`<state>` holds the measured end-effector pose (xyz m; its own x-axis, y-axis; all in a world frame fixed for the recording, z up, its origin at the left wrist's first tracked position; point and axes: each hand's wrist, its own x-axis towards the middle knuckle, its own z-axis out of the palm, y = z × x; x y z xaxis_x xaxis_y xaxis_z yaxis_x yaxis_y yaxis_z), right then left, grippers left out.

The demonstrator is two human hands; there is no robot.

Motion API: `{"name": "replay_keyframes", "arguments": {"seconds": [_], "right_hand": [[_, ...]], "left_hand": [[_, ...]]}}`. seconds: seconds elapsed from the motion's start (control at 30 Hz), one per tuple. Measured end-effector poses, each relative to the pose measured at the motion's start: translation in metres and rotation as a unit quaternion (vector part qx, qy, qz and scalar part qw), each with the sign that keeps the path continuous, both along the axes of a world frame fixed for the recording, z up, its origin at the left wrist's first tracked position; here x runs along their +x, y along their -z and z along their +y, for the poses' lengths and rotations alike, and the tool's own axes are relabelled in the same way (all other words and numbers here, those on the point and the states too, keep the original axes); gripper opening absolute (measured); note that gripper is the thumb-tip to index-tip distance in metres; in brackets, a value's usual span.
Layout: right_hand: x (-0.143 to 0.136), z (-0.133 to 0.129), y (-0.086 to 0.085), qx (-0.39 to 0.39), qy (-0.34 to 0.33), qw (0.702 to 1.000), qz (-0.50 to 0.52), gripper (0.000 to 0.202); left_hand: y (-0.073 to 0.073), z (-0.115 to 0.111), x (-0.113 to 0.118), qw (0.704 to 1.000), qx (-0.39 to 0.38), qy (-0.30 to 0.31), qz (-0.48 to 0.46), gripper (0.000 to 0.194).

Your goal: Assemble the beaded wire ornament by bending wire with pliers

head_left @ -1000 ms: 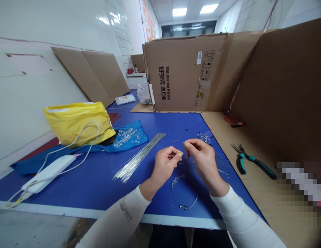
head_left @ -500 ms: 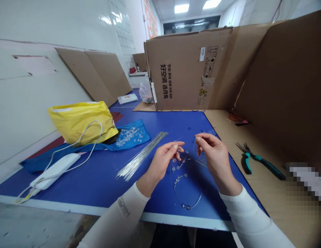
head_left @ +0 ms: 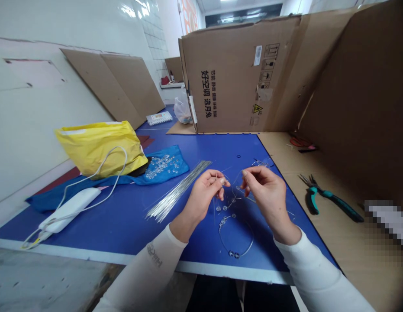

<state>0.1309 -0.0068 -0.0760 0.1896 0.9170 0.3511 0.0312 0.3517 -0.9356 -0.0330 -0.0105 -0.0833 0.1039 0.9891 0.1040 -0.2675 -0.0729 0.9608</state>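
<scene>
The left hand (head_left: pixel 206 193) has its fingers curled in, thumb against the forefinger—what sits in that pinch is too small to make out. The right hand (head_left: pixel 268 190), nearly closed at thumb and forefinger, seems to hold a fine strand (head_left: pixel 233 188) that curves down between the hands. Just below the left fingers are clear beads (head_left: pixel 225 208); whether they hang or rest on the counter (head_left: pixel 123 229), I cannot tell.

If either pinch loosens, the strand could slip and the beads slide off its end, being smooth and round. Nearer the person lies a beaded loop (head_left: pixel 234 255), close enough that a dangling end might snag it. A sleeve swept sideways could scatter the wire bundle (head_left: pixel 178 190), further left, or the loose beads (head_left: pixel 162 167) on the blue cloth (head_left: pixel 180 160). The pliers (head_left: pixel 327 195) lie well apart, to the right.

Against half a second ago, the left forefinger is bent rather than stretched out, and more of the small dark-and-clear cluster (head_left: pixel 261 163) beyond the right hand shows. The loop, bundle and pliers keep their places.
</scene>
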Motion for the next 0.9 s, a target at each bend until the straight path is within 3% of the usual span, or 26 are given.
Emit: {"name": "replay_keyframes", "arguments": {"seconds": [0.43, 0.9], "right_hand": [[-0.003, -0.002, 0.005, 0.036, 0.015, 0.999, -0.011, 0.015], [-0.004, -0.001, 0.013, 0.099, 0.06, 0.986, -0.12, 0.014]], "left_hand": [[0.001, -0.002, 0.001, 1.0, -0.004, 0.021, 0.007, 0.019], [0.0, -0.002, 0.0, 0.999, -0.002, 0.027, 0.023, 0.018]]}}
